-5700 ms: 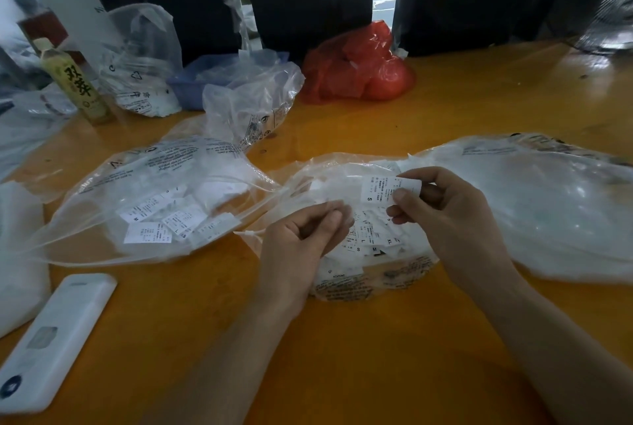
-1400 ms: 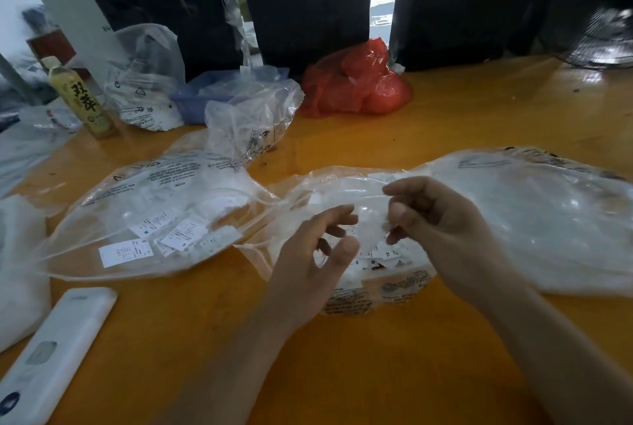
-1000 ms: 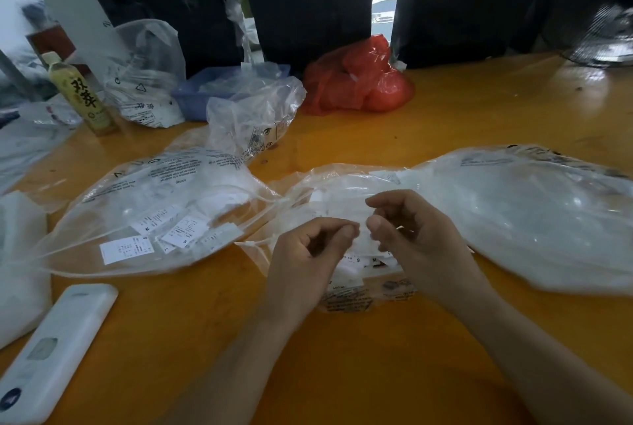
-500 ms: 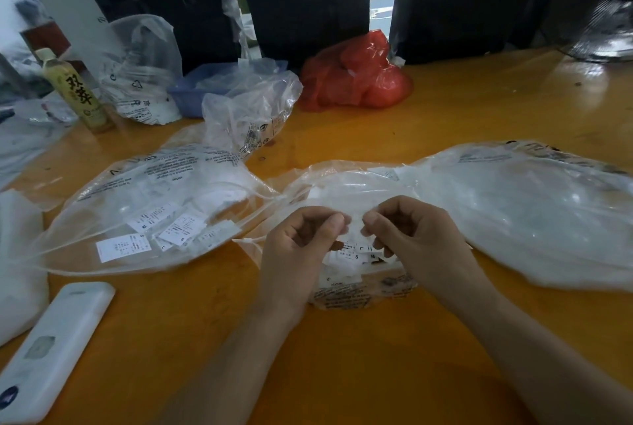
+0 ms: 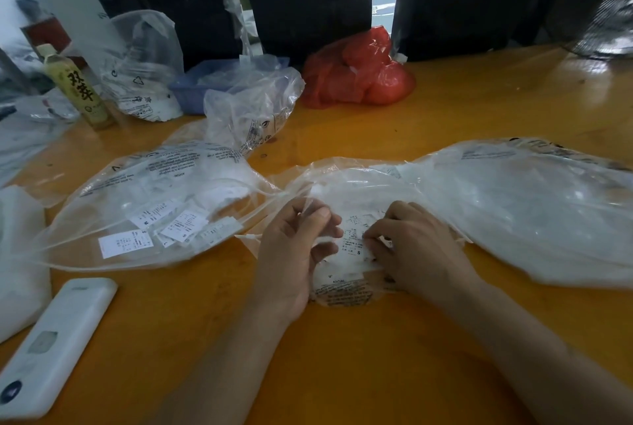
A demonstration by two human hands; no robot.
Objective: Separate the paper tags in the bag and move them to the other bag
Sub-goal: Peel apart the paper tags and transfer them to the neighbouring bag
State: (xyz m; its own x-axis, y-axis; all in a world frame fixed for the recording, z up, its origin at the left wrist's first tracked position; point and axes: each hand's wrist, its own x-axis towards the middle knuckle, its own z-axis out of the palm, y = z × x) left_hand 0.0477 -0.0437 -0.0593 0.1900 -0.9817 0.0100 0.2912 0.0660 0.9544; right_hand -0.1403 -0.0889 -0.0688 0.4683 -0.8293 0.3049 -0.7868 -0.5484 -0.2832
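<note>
Sitting closest on the orange surface (image 5: 342, 356), a white remote (image 5: 51, 346) lies flat at the near left. Just past it, both hands work at the middle bag (image 5: 342, 291). Left hand (image 5: 294, 253) has its fingers curled, pinching the thin plastic at the bag's mouth. Right hand (image 5: 414, 250) is curled too, fingertips pinching the tags (image 5: 356, 243) inside that bag; one shows an "S". So both grips are closed on something. Left of them is the other bag (image 5: 154, 178), clear, with loose separated tags (image 5: 126, 243) lying flat inside. A big clear bag (image 5: 531, 208) fills the right side. Further back there's a crumpled bag (image 5: 253, 109), a blue tray (image 5: 191, 89), a red bag (image 5: 359, 75) and a tea bottle (image 5: 77, 89) standing upright at far left.
</note>
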